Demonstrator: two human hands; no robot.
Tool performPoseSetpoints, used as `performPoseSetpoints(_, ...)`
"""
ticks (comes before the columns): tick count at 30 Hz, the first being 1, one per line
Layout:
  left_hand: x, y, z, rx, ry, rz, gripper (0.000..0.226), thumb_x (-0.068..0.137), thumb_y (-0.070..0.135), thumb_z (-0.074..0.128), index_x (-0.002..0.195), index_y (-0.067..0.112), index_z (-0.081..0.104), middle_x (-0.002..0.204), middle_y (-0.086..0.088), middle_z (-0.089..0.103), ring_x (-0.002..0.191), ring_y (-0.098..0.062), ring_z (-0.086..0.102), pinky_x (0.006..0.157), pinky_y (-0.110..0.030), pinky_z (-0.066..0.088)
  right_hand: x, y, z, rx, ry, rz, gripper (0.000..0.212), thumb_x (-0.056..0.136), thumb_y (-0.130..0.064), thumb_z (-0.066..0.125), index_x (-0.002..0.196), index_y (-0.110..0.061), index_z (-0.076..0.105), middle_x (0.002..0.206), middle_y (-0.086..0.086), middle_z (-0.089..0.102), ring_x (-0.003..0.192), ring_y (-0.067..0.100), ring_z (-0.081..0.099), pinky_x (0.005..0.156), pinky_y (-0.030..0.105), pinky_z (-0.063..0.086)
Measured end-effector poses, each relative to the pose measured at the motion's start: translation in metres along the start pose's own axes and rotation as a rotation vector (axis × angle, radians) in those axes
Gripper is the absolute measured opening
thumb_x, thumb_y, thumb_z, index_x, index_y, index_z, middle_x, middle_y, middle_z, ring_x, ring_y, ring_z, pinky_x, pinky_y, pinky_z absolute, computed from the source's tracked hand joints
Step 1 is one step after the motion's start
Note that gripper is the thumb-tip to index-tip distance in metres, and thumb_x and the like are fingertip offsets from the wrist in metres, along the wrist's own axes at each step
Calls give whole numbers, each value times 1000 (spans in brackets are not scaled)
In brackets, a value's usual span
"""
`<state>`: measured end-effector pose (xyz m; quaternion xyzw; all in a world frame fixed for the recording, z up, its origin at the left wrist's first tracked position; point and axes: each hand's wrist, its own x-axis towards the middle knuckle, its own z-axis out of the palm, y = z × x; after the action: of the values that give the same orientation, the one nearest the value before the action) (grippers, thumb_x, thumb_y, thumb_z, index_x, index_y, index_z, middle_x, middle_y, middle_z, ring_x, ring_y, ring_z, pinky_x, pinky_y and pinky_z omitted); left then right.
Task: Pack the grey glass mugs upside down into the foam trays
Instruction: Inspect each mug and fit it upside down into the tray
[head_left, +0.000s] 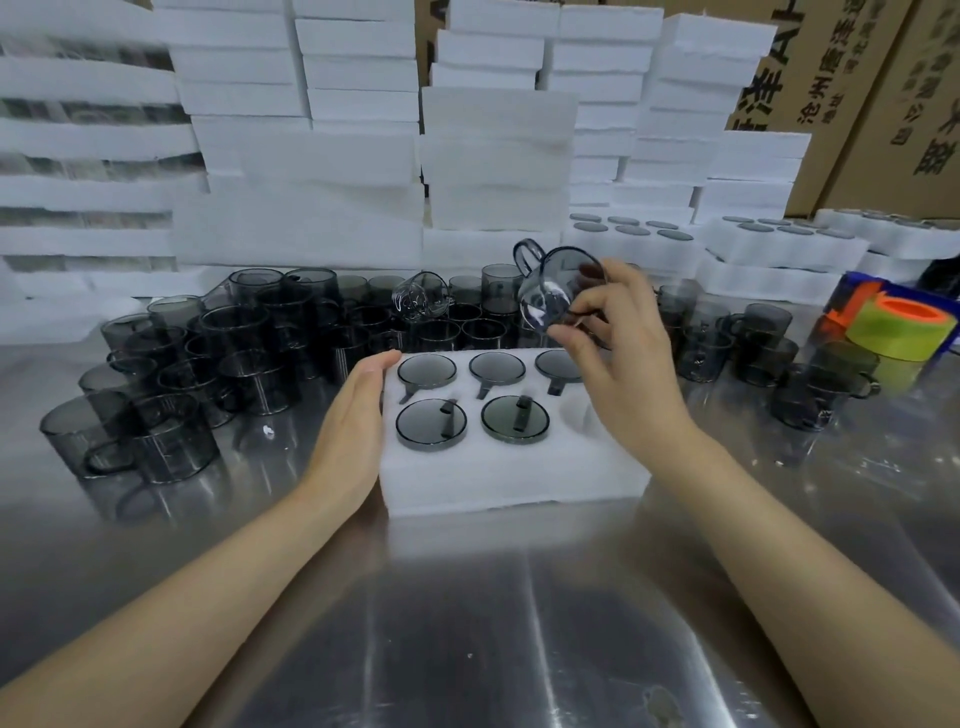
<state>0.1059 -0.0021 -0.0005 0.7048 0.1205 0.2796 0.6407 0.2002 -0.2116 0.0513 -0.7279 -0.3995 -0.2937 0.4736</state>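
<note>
Holding a grey glass mug (556, 291) over the foam tray (511, 480), with 5 mugs seated and 1 pocket free.

Head view: my right hand (621, 369) grips the mug by its body, tilted, handle toward 11 o'clock, above the tray's 1 o'clock corner. My left hand (353, 426) lies flat and relaxed against the tray's 9 o'clock edge, grasping nothing. The empty pocket (579, 415) sits at the tray's 4 o'clock. Loose mugs (234, 353) crowd the steel table (493, 623) from 9 round to 3 o'clock. I judge the glass stiff, slick and easily chipped, light enough for 1 hand; hold the wall with fingertips, rim down, handle lined up with the slot.
</note>
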Motion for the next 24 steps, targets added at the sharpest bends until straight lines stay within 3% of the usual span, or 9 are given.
performPoseSetpoints(4, 2, -2, 0, 1, 2, -17, 32, 85, 49, 36, 101, 49, 65, 116, 20, 65, 116, -6, 56, 109, -41, 38, -2, 0, 1, 64, 26, -10, 34, 80, 4, 72, 102, -10, 50, 121, -3, 44, 111, 7, 49, 88, 31, 54)
performPoseSetpoints(7, 3, -3, -1, -7, 3, -23, 32, 85, 50, 37, 101, 49, 65, 116, 20, 65, 117, -7, 56, 110, -42, 38, -2, 2, 2, 111, 35, 29, 62, 76, 4, 74, 126, -18, 45, 118, -17, 43, 112, -8, 47, 91, 25, 53)
performPoseSetpoints(10, 3, -3, -1, -18, -1, -25, 32, 85, 50, 37, 100, 48, 65, 117, 18, 65, 117, -8, 56, 110, -42, 37, -3, 5, 3, 88, 12, 19, 85, 73, 7, 76, 139, -26, 32, 116, -15, 43, 111, -12, 43, 91, 19, 51)
performPoseSetpoints(12, 3, -3, -1, -26, -4, -28, 32, 84, 50, 37, 100, 48, 65, 117, 17, 65, 118, -9, 56, 110, -42, 37, -2, 5, 2, 42, 13, 0, 80, 72, 7, 76, 139, -18, 40, 116, -9, 43, 111, -9, 43, 92, 22, 52)
performPoseSetpoints(15, 3, -4, -2, -12, -11, -25, 32, 84, 51, 37, 99, 50, 65, 117, 18, 65, 118, -9, 56, 110, -43, 38, -1, 0, -1, -10, 6, -46, 62, 72, 3, 79, 129, -6, 55, 120, 1, 46, 113, 10, 49, 92, 36, 53)
performPoseSetpoints(18, 3, -4, -2, 4, -19, -34, 33, 83, 53, 36, 97, 54, 65, 119, 18, 65, 118, -10, 56, 109, -44, 39, 0, -6, -4, 22, 0, 2, 59, 71, -14, 85, 124, -7, 60, 117, 3, 55, 111, 12, 54, 93, 26, 50)
performPoseSetpoints(20, 4, -4, -3, 1, -16, -51, 34, 82, 54, 35, 96, 55, 66, 120, 17, 64, 119, -10, 56, 109, -44, 38, 3, -9, -5, 198, 52, 193, 57, 71, -20, 85, 122, -11, 61, 114, 1, 62, 108, 10, 60, 87, 19, 51)
performPoseSetpoints(24, 3, -5, -3, 15, -9, -47, 35, 81, 57, 34, 96, 56, 66, 119, 18, 64, 119, -9, 55, 110, -43, 38, 14, -9, -16, 1028, 53, 687, 30, 85, -33, 66, 104, -10, 65, 99, 8, 72, 91, 21, 70, 75, 29, 56)
